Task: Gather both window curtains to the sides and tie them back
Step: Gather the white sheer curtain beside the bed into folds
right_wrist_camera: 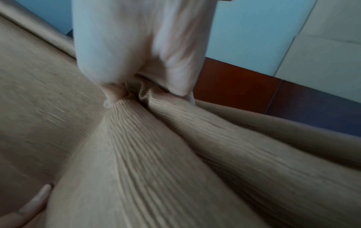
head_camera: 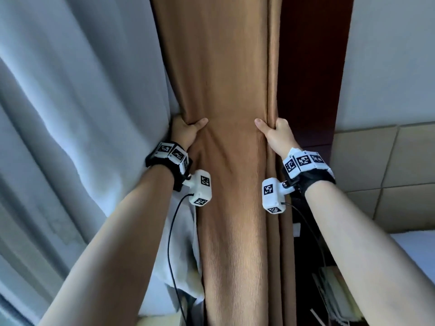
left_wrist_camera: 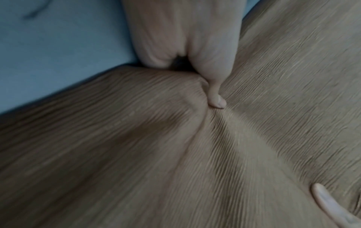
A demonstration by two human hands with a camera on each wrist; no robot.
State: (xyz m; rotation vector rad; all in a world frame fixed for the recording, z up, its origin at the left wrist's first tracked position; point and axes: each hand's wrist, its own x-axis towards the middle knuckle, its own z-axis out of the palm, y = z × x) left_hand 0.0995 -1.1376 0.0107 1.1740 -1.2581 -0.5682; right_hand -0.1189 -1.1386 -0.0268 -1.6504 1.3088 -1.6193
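Hands, two, both ours, both raised against one brown curtain (head_camera: 226, 95) that hangs straight ahead, gathered into a narrow column.

Item one, far left: pale sheer curtain (head_camera: 70, 90), falling in loose folds beside the brown one.

Item two: our left hand (head_camera: 186, 129), gripping the brown curtain's left edge. Fingers go round behind the cloth; the thumb lies across the front. From the left wrist view the thumb (left_wrist_camera: 215, 98) digs into the ribbed fabric, creases fanning out from it.

Item three: the brown curtain itself, pinched in between our two hands and widening below them.

Item four: our right hand (head_camera: 275, 130), gripping the right edge, thumb laid on the front, fingers wrapped behind. The right wrist view shows folds bunched under that hand (right_wrist_camera: 136, 46).

Item five: dark wooden frame (head_camera: 313, 67), just right of the curtain.

Item six, far right: pale wall (head_camera: 395, 55) with tiled panelling (head_camera: 381, 175) below.
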